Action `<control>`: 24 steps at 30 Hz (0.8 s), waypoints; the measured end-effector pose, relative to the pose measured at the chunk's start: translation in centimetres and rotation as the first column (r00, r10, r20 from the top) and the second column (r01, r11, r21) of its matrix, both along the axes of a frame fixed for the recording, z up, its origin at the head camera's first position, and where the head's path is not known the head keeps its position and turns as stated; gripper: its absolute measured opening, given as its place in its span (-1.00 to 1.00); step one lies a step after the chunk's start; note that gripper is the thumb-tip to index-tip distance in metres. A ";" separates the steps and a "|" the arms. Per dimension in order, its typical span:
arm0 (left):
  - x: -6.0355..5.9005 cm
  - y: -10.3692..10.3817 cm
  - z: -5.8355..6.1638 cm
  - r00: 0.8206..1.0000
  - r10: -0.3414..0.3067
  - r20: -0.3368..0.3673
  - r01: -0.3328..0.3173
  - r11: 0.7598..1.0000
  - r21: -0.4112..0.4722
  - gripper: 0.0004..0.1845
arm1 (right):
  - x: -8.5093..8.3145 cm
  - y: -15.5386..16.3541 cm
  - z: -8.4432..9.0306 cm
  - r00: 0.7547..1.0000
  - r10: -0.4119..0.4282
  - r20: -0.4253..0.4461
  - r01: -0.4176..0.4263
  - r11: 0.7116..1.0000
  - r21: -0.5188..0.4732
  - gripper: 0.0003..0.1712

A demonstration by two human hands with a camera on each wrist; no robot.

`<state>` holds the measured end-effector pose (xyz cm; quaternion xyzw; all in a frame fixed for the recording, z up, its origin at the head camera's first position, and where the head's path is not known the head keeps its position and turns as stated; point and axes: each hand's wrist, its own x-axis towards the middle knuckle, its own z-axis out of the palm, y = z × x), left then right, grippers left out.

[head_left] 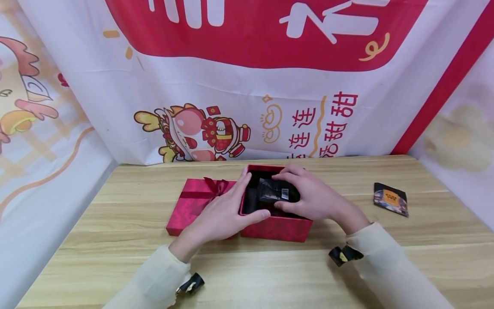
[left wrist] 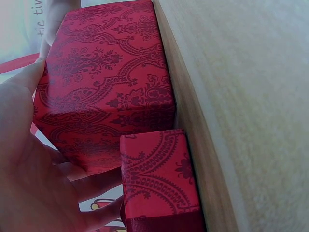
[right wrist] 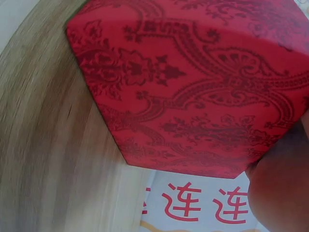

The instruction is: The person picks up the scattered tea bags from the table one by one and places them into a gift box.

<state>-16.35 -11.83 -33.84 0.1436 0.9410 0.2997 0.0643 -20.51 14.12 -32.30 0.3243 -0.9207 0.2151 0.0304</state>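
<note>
A red patterned gift box (head_left: 275,228) sits on the table with its inside facing up. Inside it lies a black packet (head_left: 269,191) with a small white barcode label. My right hand (head_left: 314,195) reaches over the box's right side and grips the packet between thumb and fingers. At the left end of the box, my left hand (head_left: 227,208) rests with fingers stretched along the wall and thumb across the near rim. The matching lid (head_left: 185,210), tied with a dark red ribbon bow (head_left: 217,187), lies left of the box, partly behind my left hand.
On the right of the wooden table (head_left: 270,274) lies a small dark pouch (head_left: 390,199) with an orange label. A printed white and red cloth (head_left: 247,86) hangs behind the table. Black straps sit at both cream sleeves (head_left: 154,277).
</note>
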 end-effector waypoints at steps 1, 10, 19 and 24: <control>0.0 0.0 0.0 1.000 0.000 0.000 0.000 1.000 0.001 0.21 | 0.0 -0.1 -0.1 1.000 0.001 -0.002 -0.001 1.000 0.010 -0.24; 0.0 0.1 0.1 1.000 -0.001 -0.008 0.001 1.000 0.009 0.18 | 0.0 -0.4 -0.1 1.000 0.010 -0.023 -0.008 0.998 0.070 -0.28; -0.1 0.2 0.0 1.000 -0.011 -0.007 0.011 1.000 0.010 0.18 | 0.0 -0.2 -0.1 1.000 -0.001 0.006 0.001 0.996 0.085 -0.24; 0.0 0.2 0.0 1.000 -0.011 -0.003 0.011 1.000 0.006 0.20 | 0.1 0.1 -0.1 1.000 -0.011 0.027 0.010 0.999 0.034 -0.23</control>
